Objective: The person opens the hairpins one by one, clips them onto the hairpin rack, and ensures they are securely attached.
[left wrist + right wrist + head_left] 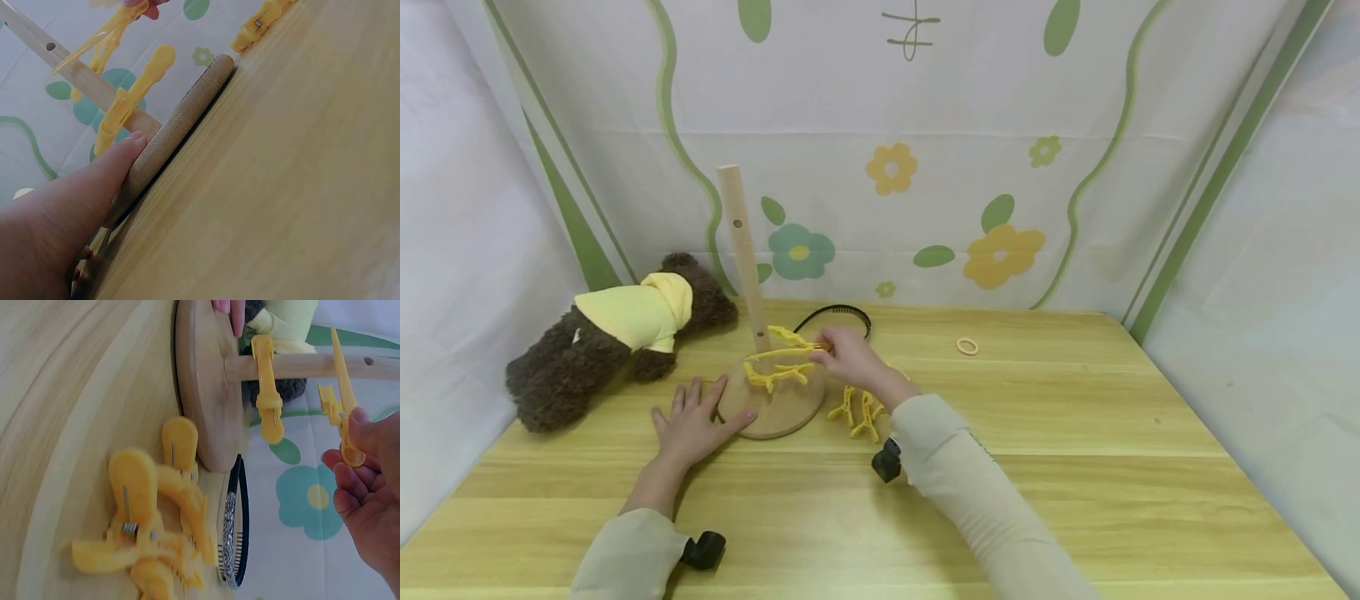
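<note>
My left hand (pixel 691 429) lies with spread fingers on the table at the left of a round wooden base (pixel 775 421), its thumb resting on the base's rim. A wooden post (pixel 745 258) with holes stands upright on that base. Low on the post sits a yellow spring clip (pixel 269 394), closed around it. My right hand (pixel 853 358) pinches a second yellow clip (pixel 345 394) by its handle end; its jaws are spread, close to the post and above the first clip. Whether it touches the post, I cannot tell.
Several more yellow clips (pixel 865 417) lie on the table right of the base, partly under my right forearm. Behind them is a black toothed headband (pixel 842 308). A brown plush bear (pixel 632 317) in a yellow hoodie lies at the left; a small ring (pixel 967 346) lies right.
</note>
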`<action>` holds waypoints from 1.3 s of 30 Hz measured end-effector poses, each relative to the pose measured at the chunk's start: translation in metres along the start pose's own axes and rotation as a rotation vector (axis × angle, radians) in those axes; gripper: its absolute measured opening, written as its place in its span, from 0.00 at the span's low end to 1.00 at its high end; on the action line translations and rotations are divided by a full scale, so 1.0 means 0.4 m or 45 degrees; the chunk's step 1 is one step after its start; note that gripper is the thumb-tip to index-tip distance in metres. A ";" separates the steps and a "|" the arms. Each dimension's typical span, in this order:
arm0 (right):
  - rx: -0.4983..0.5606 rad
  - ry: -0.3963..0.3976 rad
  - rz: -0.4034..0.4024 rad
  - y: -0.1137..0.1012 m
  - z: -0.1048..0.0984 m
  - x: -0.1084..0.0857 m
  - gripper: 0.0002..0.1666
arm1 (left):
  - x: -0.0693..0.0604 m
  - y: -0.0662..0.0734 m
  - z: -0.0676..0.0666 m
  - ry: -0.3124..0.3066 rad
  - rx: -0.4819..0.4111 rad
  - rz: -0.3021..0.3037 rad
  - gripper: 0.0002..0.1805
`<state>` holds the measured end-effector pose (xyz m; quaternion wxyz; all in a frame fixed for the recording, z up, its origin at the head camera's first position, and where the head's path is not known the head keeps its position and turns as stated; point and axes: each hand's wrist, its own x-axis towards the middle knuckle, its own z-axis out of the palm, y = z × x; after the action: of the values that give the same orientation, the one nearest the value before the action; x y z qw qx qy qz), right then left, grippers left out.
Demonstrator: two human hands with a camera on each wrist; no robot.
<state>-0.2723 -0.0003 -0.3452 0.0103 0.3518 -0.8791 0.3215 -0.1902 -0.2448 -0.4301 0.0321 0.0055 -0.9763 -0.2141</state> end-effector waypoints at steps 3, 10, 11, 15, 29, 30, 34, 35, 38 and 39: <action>-0.031 -0.008 -0.001 -0.012 0.010 0.009 0.09 | 0.000 0.003 -0.002 -0.002 -0.002 0.002 0.51; -0.065 -0.021 0.006 -0.034 0.026 0.018 0.09 | 0.001 0.012 -0.004 0.014 0.005 0.000 0.50; -0.069 -0.022 0.011 -0.035 0.027 0.019 0.09 | 0.002 0.012 -0.004 0.016 0.004 0.002 0.50; -0.099 -0.015 0.025 -0.042 0.032 0.023 0.11 | 0.002 0.011 -0.004 0.009 -0.001 0.009 0.50; -0.086 -0.071 0.070 -0.055 0.047 0.030 0.16 | 0.004 0.008 -0.008 -0.010 0.005 0.011 0.51; -0.089 -0.068 0.065 -0.055 0.048 0.029 0.17 | 0.003 0.007 -0.008 -0.010 0.005 0.010 0.51; -0.095 -0.061 0.053 -0.054 0.053 0.025 0.19 | 0.001 0.007 -0.007 -0.009 0.010 0.011 0.50; -0.095 -0.060 0.051 -0.054 0.054 0.025 0.19 | 0.000 0.007 -0.007 -0.009 0.012 0.010 0.50; -0.101 -0.062 0.054 -0.052 0.057 0.022 0.20 | -0.002 0.006 -0.006 -0.007 0.008 0.011 0.50; -0.102 -0.064 0.058 -0.052 0.057 0.021 0.20 | -0.003 0.006 -0.006 -0.006 0.005 0.011 0.50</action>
<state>-0.2608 -0.0300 -0.3495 -0.0048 0.3391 -0.8990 0.2773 -0.1890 -0.2435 -0.4270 0.0309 0.0010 -0.9768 -0.2119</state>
